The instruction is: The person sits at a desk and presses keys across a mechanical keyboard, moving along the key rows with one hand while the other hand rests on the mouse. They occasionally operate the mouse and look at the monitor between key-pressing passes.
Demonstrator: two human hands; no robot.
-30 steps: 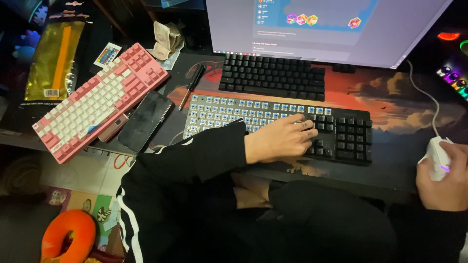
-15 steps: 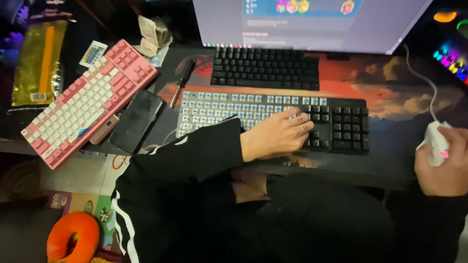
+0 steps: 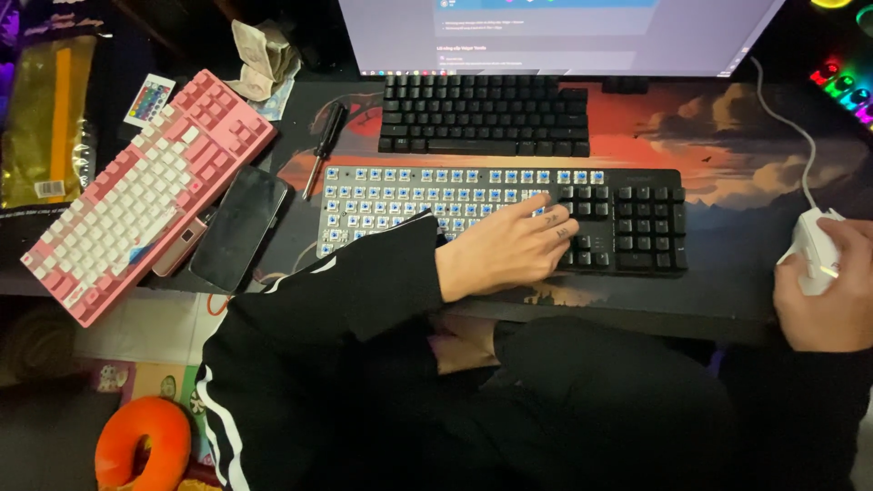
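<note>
White mouse [image 3: 812, 247] sits in the right hand's [image 3: 832, 295] closed grip; left hand [image 3: 509, 245] flat on keyboard [image 3: 509, 214].

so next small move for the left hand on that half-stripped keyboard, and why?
Probably lift the left hand off the keyboard toward the remaining black keycaps beside it: most switches already sit bare, and the right hand is occupied on the white mouse.

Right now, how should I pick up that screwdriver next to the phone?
Pinch the screwdriver by its thick black handle, the end farther from you. It lies flat on the desk mat with bare mat around that end, so come straight down from above.
</note>
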